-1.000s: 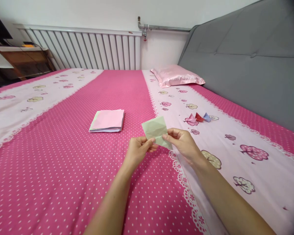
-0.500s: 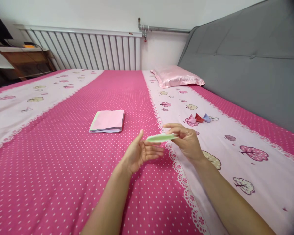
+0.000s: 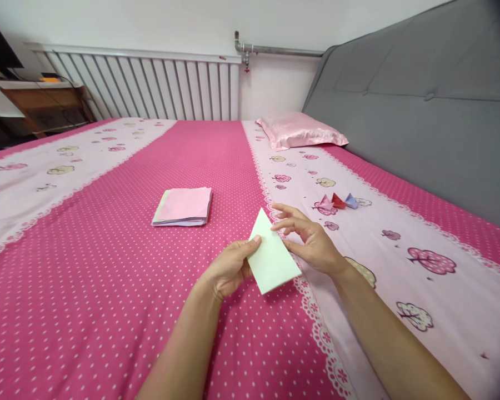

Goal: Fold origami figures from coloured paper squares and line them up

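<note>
A pale green folded sheet of paper [image 3: 273, 263], pointed at its top end, is held above the bed. My left hand [image 3: 232, 266] grips its left edge, thumb on the front face and fingers hidden behind. My right hand [image 3: 312, 239] is at the paper's upper right edge with its fingers apart; a fingertip is at or very near the edge, and I cannot tell if it touches. Beyond my left hand lies a stack of coloured paper [image 3: 184, 205] with a pink sheet on top.
Small folded paper pieces in pink [image 3: 326, 202], red [image 3: 339, 200] and blue [image 3: 351, 200] sit in a row on the bedspread [image 3: 108, 289]. Farther back are a pink pillow [image 3: 302, 131], a grey headboard [image 3: 420, 105] and a white radiator [image 3: 150, 83].
The green paper has turned from edge-on to face-on. My left hand has closed on it, and my right hand has let go and spread its fingers.
</note>
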A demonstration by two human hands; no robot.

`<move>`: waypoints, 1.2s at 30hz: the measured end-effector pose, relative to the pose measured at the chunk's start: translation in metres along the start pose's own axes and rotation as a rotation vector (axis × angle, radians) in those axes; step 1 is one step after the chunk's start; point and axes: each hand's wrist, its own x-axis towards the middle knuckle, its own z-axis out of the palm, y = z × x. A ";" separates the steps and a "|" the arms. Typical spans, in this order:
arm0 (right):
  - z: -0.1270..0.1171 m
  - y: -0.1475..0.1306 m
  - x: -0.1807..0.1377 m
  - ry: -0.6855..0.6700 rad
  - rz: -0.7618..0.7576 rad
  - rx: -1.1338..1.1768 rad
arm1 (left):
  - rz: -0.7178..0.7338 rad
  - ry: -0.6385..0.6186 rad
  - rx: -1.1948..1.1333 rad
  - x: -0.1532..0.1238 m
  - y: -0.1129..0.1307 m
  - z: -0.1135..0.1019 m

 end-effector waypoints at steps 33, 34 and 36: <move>0.015 0.008 0.000 0.229 -0.069 -0.145 | 0.194 -0.204 -0.133 -0.001 0.000 0.003; 0.016 0.007 0.000 0.242 -0.048 -0.123 | 0.199 -0.221 -0.127 -0.002 0.000 0.004; 0.019 0.005 0.000 0.270 0.006 -0.079 | 0.208 -0.255 -0.129 -0.002 0.000 0.006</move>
